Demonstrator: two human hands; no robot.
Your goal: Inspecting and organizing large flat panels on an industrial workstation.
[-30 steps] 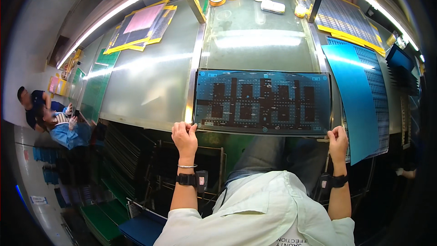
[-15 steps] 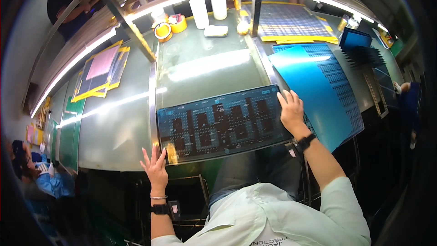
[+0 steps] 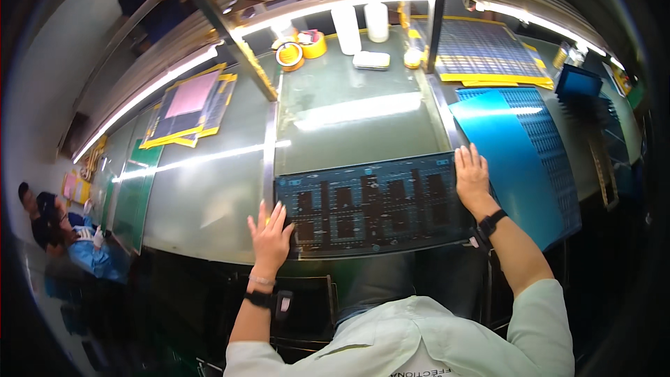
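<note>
Dark patterned board [image 3: 377, 206] lying flat at the near edge of the grey table [image 3: 338, 145], in front of the seated person's lap. The left hand [image 3: 271, 237] is open, its fingers spread and its thumb side at the board's left edge; the right hand [image 3: 474, 178] is open along the right edge, fingers extended and close together. Neither closes round the board, and how firmly each presses cannot be told. The board appears thin, stiff and fairly light; its glossy face probably slides easily and marks under fingertips, so the two short edges are the likely best holds, with support at both ends against bending. A blue sheet [image 3: 504, 157] lies to the right. The board's underside and the right thumb are hidden; the fine pattern is blurred, the near edge merges with dark shadow, and any overhang is hard to judge.
</note>
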